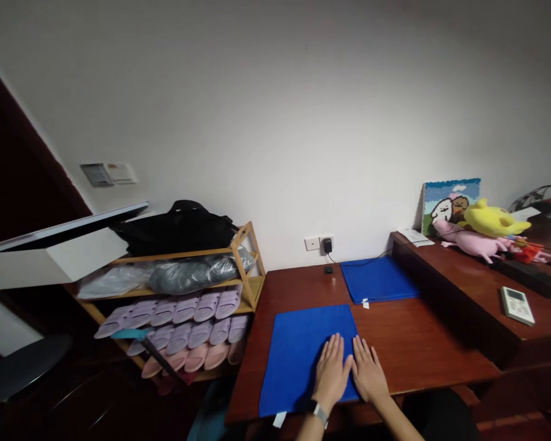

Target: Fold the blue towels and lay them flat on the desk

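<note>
A blue cloth lies spread flat near the front of the brown wooden table, a white tag sticking out at its lower left. My left hand rests palm down on the cloth's right part, fingers stretched out, a watch on the wrist. Beside it, my right hand lies flat with fingers extended, at the cloth's right edge. Neither hand holds anything. Behind them, a folded blue cloth with a small white tag lies at the back of the table.
At left stands a wooden rack with slippers and a black bag. A raised brown surface on the right bears plush toys and a white remote-like device. A black plug sits in the wall socket.
</note>
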The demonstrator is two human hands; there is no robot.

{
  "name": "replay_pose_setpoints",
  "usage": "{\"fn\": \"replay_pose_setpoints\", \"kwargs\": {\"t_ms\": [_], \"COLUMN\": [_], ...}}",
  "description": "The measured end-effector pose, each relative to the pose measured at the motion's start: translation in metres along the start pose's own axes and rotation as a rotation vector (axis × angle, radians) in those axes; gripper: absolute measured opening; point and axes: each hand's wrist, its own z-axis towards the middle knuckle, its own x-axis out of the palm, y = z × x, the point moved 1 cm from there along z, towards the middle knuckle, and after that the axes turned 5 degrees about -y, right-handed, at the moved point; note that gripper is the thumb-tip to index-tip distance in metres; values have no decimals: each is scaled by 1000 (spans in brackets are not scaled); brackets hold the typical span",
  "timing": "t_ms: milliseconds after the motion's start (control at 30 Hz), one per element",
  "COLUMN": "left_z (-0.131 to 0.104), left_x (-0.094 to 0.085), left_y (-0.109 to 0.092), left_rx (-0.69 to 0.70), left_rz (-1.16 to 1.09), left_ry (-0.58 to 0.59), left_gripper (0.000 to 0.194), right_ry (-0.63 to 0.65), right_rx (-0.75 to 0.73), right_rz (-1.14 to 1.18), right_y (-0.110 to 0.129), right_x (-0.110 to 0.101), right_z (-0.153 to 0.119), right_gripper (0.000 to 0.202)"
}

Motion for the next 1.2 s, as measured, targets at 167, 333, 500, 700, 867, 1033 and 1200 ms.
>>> {"fn": "replay_pose_setpoints", "kwargs": {"t_ms": [167,333,500,700,867,1033,1200], "left_z": [24,-20,-73,-87,-57,20,49], "left_x": [21,-5,-26,-24,-33,-11,23], "left_y": [-13,74,156,166,134,44,1], "left_rx": [-13,-289,-480,-496,-420,-120,-41], "left_rz": [-30,154,345,355,373,115,-17], "left_ry": [79,33,-115,-97,-168,-68,13], "left_gripper": [64,73,74,74,70,65,65], "right_ry": [6,0,61,55,86,79,114], "right_rx": [-11,43,84,72,70,58,14], "right_rz": [-11,18,-5,-6,-8,-33,-78], "right_y": [1,6,11,19,17,14,14], "right_x": [0,-6,-14,-25,-19,-16,-17], "right_z": [2,2,3,31,42,40,41], "right_gripper": [64,67,68,68,70,70,66]}}
